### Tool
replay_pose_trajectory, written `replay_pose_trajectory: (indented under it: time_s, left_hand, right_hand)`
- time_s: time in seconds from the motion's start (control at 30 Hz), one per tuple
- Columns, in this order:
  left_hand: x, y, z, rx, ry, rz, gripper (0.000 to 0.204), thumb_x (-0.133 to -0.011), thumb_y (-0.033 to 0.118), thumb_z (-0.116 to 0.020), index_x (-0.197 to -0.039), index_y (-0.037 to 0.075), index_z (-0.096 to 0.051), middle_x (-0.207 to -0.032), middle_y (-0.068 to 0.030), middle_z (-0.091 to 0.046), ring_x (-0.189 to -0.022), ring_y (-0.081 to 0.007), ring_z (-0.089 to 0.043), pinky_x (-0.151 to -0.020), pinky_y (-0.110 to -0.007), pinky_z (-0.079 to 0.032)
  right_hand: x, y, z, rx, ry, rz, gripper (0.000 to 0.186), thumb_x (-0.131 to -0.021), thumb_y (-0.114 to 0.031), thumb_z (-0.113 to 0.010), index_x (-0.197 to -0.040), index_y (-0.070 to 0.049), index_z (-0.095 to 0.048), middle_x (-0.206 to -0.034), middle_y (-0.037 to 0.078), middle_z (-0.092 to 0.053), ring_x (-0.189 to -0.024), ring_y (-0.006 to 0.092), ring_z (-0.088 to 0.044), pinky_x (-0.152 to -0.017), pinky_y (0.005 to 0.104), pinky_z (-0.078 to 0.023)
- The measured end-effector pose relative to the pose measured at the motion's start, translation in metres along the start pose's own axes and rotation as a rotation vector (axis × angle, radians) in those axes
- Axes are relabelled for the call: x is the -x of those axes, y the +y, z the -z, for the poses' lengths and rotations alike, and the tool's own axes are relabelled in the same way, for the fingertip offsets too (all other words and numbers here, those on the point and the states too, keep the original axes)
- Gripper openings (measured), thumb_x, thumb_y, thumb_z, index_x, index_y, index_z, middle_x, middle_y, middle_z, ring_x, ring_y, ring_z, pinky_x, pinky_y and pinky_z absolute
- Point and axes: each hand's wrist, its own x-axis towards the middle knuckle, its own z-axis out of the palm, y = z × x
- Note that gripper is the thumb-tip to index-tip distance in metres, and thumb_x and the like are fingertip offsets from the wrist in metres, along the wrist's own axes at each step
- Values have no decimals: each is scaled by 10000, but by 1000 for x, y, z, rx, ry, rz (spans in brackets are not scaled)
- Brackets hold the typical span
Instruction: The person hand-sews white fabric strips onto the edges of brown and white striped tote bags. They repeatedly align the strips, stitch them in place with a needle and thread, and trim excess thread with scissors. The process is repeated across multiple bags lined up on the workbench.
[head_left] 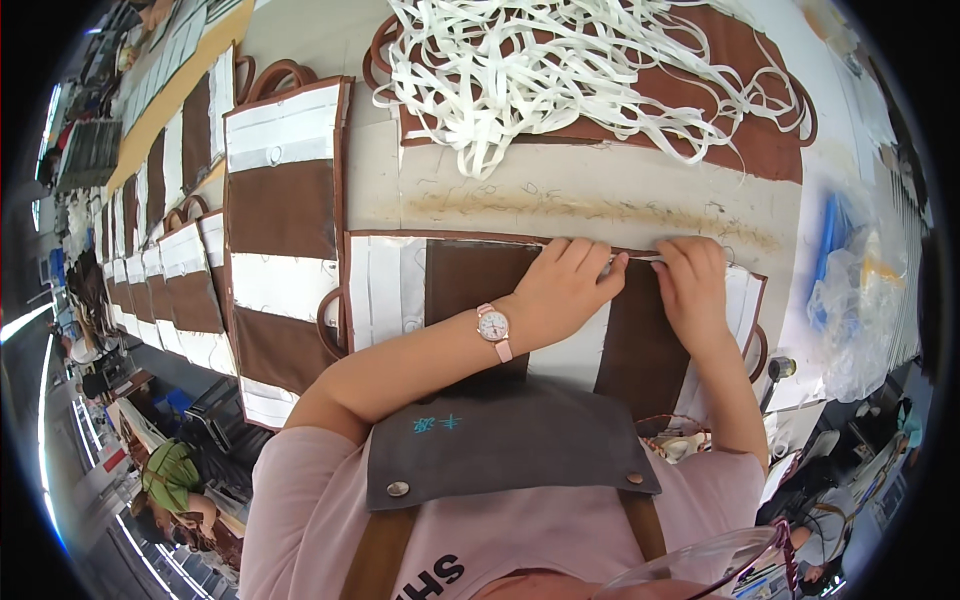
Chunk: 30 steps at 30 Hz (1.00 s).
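Observation:
A brown and white striped bag panel (480, 262) lies flat before me, brown binding along its top edge. My left hand (568, 283), below a wristwatch (493, 323), pinches that binding right of the panel's middle. Just to its right, my right hand (692, 290) is also closed on the binding. A short, thin length of the edge shows between my fingertips; its detail is too small to make out. A brown handle (760, 350) sticks out at the panel's right side.
A tangled heap of white tape (560, 65) lies on brown pieces at the back. Another striped panel (280, 205) and several more (185, 280) line the left. Crumpled clear plastic (855, 310) is at the right. People (170, 480) work beyond the table at lower left and lower right.

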Motion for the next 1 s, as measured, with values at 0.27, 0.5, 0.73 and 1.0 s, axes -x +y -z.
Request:
replay_pose_trajectory:
  time_s: [0.27,0.5,0.73,1.0]
  left_hand:
    - [0,-1,2,42,-80,-32,481,-819,164,-705,-1290,105,-632,-1092,-81,-576,-1024,-247,-576,-865,-383,-479]
    - [-9,5,9,105,-197,30,615,-807,301,-775,-1385,180,-601,-1149,-72,-538,-1083,-245,-531,-905,-414,-424]
    - [-13,11,3,47,-208,31,638,-811,316,-778,-1407,192,-587,-1151,-80,-493,-1082,-244,-497,-910,-417,-382]
    - [-14,12,1,26,-188,42,613,-816,312,-771,-1391,193,-596,-1118,-76,-481,-1045,-246,-490,-882,-414,-377]
  right_hand:
    - [13,21,14,-127,-13,-272,343,-766,-3,-746,-1089,-47,-639,-1067,144,-603,-1008,371,-555,-888,463,-448]
    - [2,12,6,-197,12,-198,323,-752,32,-673,-1061,-52,-635,-1042,121,-598,-1029,345,-553,-904,451,-421]
    - [4,18,1,-216,24,-139,277,-758,57,-671,-1015,-43,-642,-1007,113,-587,-988,337,-542,-889,453,-436]
    - [-4,10,4,-326,0,-184,226,-765,75,-663,-955,-40,-623,-996,122,-585,-963,356,-547,-869,450,-446]
